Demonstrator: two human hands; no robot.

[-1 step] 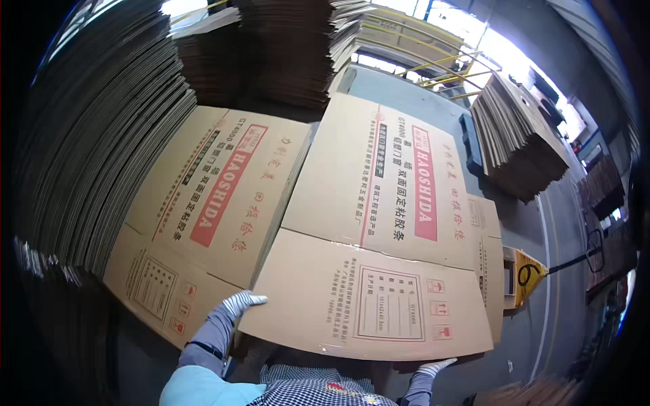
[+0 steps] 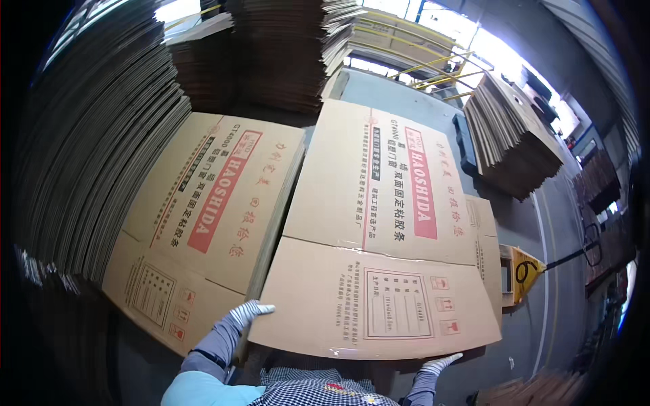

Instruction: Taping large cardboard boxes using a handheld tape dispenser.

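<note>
Nothing had visibly shifted since the earlier picture: the left hand (image 2: 249, 312) lay flat, fingers open, on the flattened carton (image 2: 379, 271), the right hand (image 2: 439, 365) gripped its near edge, beside another carton (image 2: 203, 223).

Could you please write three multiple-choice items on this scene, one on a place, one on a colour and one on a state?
1. Where does the left hand rest?
A. on the left edge of the near flattened carton
B. on the yellow pallet truck
C. on the tall stack of flat cardboard

2. What colour is the long printed band on each carton?
A. blue
B. red
C. green

3. In what state are the two printed cartons?
A. folded flat
B. set up as open boxes
C. torn to pieces

Answers: 1 A, the gloved fingers lie on that edge; 2 B, both bands show red; 3 A, each lies as a flat sheet.
</note>
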